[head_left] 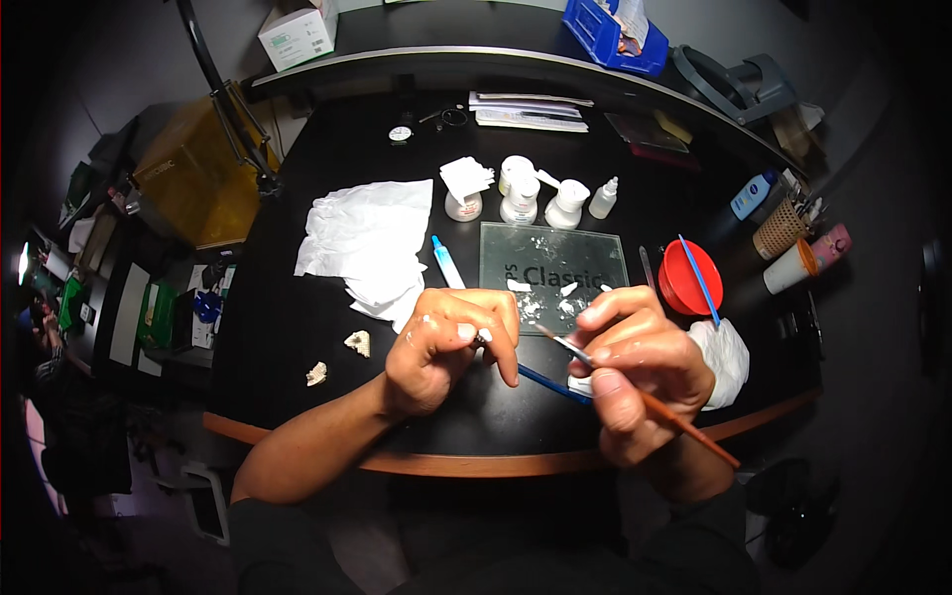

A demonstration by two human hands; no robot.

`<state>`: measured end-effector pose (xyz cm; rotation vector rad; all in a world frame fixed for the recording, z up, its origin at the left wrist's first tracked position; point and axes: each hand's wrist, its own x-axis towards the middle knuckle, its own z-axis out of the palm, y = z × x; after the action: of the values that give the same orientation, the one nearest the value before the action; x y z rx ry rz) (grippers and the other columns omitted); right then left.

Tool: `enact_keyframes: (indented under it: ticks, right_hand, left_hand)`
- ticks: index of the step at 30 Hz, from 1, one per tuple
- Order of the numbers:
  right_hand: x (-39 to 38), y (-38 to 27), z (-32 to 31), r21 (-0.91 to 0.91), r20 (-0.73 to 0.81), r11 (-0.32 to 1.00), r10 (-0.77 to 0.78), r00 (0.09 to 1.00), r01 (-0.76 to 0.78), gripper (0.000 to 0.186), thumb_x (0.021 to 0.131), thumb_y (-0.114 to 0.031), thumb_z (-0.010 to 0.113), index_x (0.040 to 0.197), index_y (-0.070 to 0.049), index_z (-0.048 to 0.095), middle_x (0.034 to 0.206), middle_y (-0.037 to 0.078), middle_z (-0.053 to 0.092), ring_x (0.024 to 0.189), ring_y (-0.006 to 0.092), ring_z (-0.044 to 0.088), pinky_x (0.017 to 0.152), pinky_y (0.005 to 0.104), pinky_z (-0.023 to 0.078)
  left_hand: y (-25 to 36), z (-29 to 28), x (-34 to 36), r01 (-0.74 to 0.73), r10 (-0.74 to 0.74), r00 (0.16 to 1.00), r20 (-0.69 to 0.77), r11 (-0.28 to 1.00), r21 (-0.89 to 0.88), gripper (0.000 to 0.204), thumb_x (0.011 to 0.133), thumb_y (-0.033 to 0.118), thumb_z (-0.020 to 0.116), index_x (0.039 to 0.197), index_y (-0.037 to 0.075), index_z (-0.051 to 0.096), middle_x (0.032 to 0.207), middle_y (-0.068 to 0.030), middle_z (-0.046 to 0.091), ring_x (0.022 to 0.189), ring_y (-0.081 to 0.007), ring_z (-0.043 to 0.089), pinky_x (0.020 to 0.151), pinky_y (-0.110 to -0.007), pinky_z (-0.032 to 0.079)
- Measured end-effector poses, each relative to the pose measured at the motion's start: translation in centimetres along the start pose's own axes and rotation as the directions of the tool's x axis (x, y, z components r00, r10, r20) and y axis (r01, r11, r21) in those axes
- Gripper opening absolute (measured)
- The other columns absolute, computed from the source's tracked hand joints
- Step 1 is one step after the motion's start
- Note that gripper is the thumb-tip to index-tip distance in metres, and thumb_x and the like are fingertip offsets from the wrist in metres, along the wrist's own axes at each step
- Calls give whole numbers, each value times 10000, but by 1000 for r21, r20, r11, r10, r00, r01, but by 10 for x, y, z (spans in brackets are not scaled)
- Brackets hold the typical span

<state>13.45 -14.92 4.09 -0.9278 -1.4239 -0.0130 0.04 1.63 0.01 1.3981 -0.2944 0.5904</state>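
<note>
My left hand (446,347) is closed, pinching a small white piece on a dark holder (484,337). In my right hand (645,377) is a thin brush (674,417) with an orange-brown handle, its tip pointing toward the left hand. Behind both hands lies a glass slab (516,248) with white lumps and smears. A dark blue stick (540,379) lies between the hands. A light blue tube (444,258) and white tissues (362,226) are behind my left hand. Two small cream casts (357,343) sit to its left. A crumpled tissue (726,362) is right of my right hand.
White jars and a dropper bottle (602,201) stand behind the slab. A red bowl (684,283) with a blue stick across it, cups (790,268) and a blue bottle (754,196) are at right. A lamp arm (218,89) and yellow translucent box (183,169) are at left.
</note>
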Motion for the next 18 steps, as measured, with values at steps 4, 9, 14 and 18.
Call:
enact_keyframes:
  ticks: [4, 9, 14, 18]
  right_hand:
    - [0, 0, 29, 29, -40, 999, -36, 999, 37, 227, 750, 75, 714, 967, 33, 662, 859, 132, 687, 993, 366, 680, 828, 404, 612]
    - [-7, 2, 34, -76, -10, 992, -97, 995, 96, 223, 769, 54, 728, 978, 3, 671, 891, 123, 689, 1024, 368, 681, 847, 408, 621]
    - [-10, 1, 33, -129, 23, 986, -104, 994, 106, 246, 755, 47, 748, 984, -5, 674, 899, 120, 689, 1022, 360, 682, 852, 408, 623]
    - [-9, -1, 34, -171, 33, 978, -112, 993, 116, 268, 737, 68, 747, 982, -8, 672, 912, 119, 683, 1016, 353, 681, 838, 400, 642]
  left_hand:
    - [2, -2, -3, 16, -16, 1000, -5, 1000, 13, 586, 834, 371, 376, 704, -89, 715, 710, -164, 598, 704, -228, 508, 707, -340, 412]
    - [0, -1, -1, 4, -4, 1000, -16, 1000, -17, 578, 822, 371, 398, 712, -98, 717, 747, -168, 616, 734, -227, 522, 699, -333, 414]
    - [-3, -3, -2, 12, -11, 1000, 8, 1000, -21, 571, 820, 364, 394, 706, -96, 711, 749, -168, 616, 735, -212, 532, 677, -319, 409]
    - [-2, -1, -4, 23, -23, 1000, -6, 999, -23, 573, 819, 368, 393, 702, -94, 709, 740, -167, 613, 725, -213, 530, 673, -319, 407]
